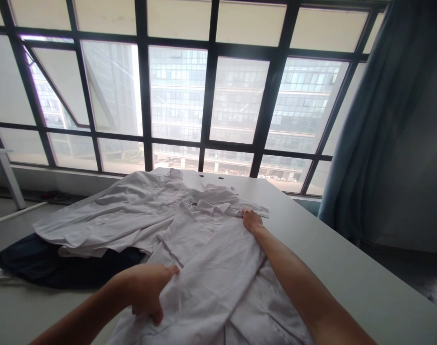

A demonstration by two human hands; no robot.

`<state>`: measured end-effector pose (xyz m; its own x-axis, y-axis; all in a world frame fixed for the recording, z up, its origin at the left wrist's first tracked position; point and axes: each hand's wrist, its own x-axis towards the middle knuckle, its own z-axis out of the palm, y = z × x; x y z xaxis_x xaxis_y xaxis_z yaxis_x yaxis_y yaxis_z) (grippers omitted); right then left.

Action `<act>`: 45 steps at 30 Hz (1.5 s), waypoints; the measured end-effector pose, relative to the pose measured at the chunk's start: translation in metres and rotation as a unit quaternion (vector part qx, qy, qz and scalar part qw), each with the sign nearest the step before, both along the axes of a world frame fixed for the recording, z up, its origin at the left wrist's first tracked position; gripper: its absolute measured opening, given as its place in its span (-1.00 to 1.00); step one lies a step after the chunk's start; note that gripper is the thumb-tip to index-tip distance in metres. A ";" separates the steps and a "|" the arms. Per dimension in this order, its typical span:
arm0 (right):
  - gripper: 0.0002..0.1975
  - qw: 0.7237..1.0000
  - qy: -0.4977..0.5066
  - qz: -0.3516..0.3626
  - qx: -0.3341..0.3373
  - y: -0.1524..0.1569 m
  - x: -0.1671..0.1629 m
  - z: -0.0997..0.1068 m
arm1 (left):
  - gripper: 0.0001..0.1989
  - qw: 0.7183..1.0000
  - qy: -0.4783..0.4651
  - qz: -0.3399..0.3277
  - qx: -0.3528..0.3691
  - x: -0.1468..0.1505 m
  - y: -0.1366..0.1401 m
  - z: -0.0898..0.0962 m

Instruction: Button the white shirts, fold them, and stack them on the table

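A white collared shirt (204, 258) lies front up on the table before me, its collar pointing toward the windows. My right hand (252, 220) has its fingers curled on the cloth at the shirt's right shoulder, beside the collar. Over the left side of the shirt's body rests my left hand (146, 289), thumb and forefinger spread apart against the fabric. Part of a sleeve and loose cloth show beneath the shirt at the lower right. More white shirts (121, 201) lie spread at the left, touching this one.
A dark navy garment (78, 268) sticks out from under the shirts at the left. The white table (322, 254) runs toward the black-framed windows (209, 96). A blue-grey curtain (373, 124) hangs at the right. A white table leg (12, 179) stands at the far left.
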<state>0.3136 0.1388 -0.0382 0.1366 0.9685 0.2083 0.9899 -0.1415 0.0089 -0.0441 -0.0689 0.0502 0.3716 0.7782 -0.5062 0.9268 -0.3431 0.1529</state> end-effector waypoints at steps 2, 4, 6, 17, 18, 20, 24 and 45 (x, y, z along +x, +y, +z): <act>-0.63 1.000 0.001 -0.014 0.004 0.001 0.004 -0.001 | -0.05 1.000 0.003 0.016 0.012 0.000 0.004 0.000; -0.60 1.000 0.000 -0.027 0.010 0.001 0.008 0.000 | -0.08 0.999 -0.003 0.029 0.020 -0.002 0.008 -0.004; -0.57 0.999 -0.002 -0.038 0.018 -0.002 0.012 0.004 | -0.09 0.999 -0.016 0.039 0.011 -0.003 0.013 -0.009; -0.58 0.979 0.028 0.201 0.029 -0.100 -0.042 0.005 | -0.48 0.983 -0.130 -0.042 0.121 -0.002 0.022 -0.024; -0.61 0.967 0.049 0.247 0.022 -0.119 -0.050 0.006 | -0.50 0.981 -0.144 -0.057 0.117 0.000 0.022 -0.025; -0.70 0.936 0.089 0.340 0.007 -0.156 -0.062 0.012 | -0.53 0.975 -0.168 -0.092 0.114 0.004 0.024 -0.029; -0.72 0.850 0.149 0.503 -0.045 -0.217 -0.080 0.032 | -0.59 0.966 -0.193 -0.126 0.119 0.008 0.030 -0.037; -0.83 0.758 -0.066 0.609 0.225 -0.269 -0.184 0.023 | -0.62 0.962 -0.228 -0.119 0.088 0.006 0.040 -0.048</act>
<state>0.1295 -0.1300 -0.0151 -0.8523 0.1872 0.4884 0.3839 0.8581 0.3411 -0.0382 -0.0289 0.0025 0.7020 0.7027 -0.1157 0.6692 -0.5953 0.4448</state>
